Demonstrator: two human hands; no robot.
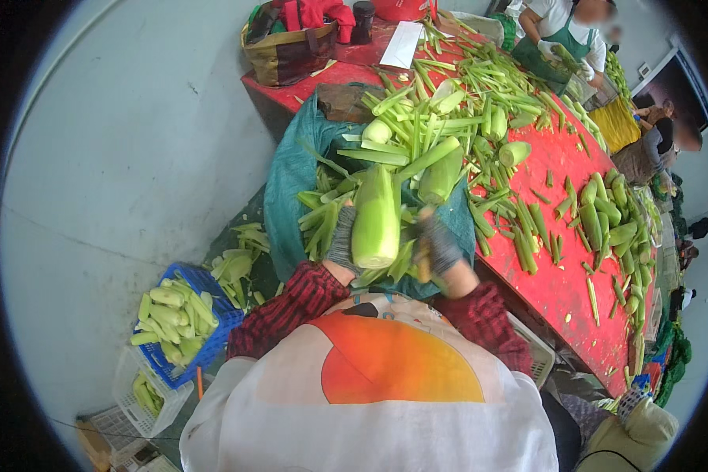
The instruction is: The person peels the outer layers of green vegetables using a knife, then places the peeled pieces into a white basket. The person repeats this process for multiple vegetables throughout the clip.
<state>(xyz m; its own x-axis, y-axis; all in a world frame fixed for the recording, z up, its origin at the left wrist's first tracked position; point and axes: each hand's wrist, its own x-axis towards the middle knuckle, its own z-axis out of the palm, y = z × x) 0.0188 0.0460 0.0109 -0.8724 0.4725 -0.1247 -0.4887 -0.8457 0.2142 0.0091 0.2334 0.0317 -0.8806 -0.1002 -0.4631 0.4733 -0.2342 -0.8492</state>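
A thick pale-green shoot (377, 221) in its leaf sheath, apparently water bamboo, stands in front of me with its cut base towards me. My left hand (343, 239), in a grey knit glove, grips its left side. To the right of the shoot is my right hand (439, 242), also gloved and blurred by motion. Something tan shows at its inner edge; I cannot tell whether it is a tool or fingers. Another sheathed shoot (441, 177) lies just beyond. Stripped leaf pieces (324, 227) lie beneath the hands on a teal woven sack (286, 177).
A red worktable (557, 159) runs to the right, bearing leaf scraps and a pile of green shoots (607, 212). A blue crate (227, 315) of paler shoots stands at lower left. A bag (283, 56) sits at the back. Co-workers, one in a green apron (566, 44), are across the table.
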